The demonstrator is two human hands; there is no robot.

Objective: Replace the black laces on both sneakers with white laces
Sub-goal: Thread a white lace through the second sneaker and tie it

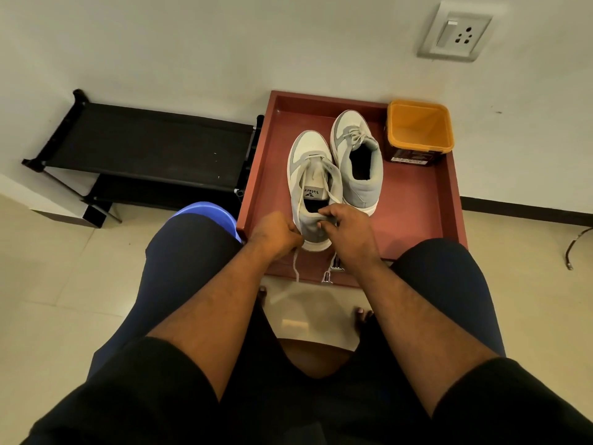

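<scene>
left hand (pixel 276 232): fist curled on a white lace (pixel 296 268) end, by the heel
near shoe (pixel 313 187): on the tray (pixel 417 213), white-laced
right hand (pixel 345 229): pinching the other end
step: likely tying off; next, cross ends
far shoe (pixel 357 155): laced, tied

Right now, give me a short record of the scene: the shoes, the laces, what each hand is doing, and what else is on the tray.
near sneaker: on the red tray, white lace threaded loosely, ends trailing toward the person
far sneaker: beside it, to its right and further back, light lace tied
left hand: fist closed on a lace end at the near sneaker's heel
right hand: fingers pinching at the heel collar; the other lace runs to it
orange tub: open, back right corner of tray
black laces: none visible
</scene>
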